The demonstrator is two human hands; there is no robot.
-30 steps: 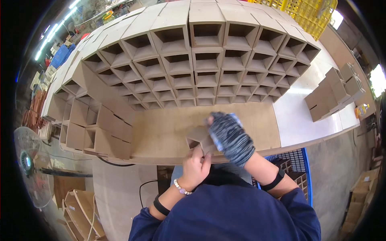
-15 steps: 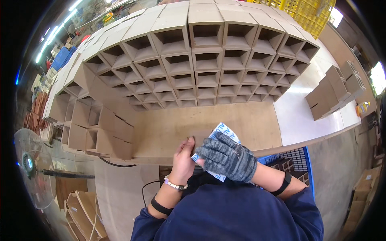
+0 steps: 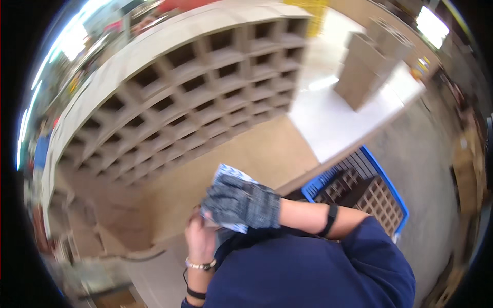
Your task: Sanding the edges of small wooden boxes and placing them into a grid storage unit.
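my right hand (image 3: 241, 204) wears a grey knitted glove and is curled closed over a flat white sheet with a blue pattern (image 3: 228, 177); the sheet pokes out above the knuckles and below the palm. my left hand (image 3: 200, 233) is bare, with a bead bracelet at the wrist, and presses against the sheet's lower edge from underneath, though i cannot tell whether its fingers are closed. both sit just at the near edge of the brown cardboard tabletop (image 3: 246, 154). beyond it rises a cardboard grid of square cells (image 3: 200, 97), blurred. a blue plastic crate (image 3: 370, 185) lies right of the tabletop.
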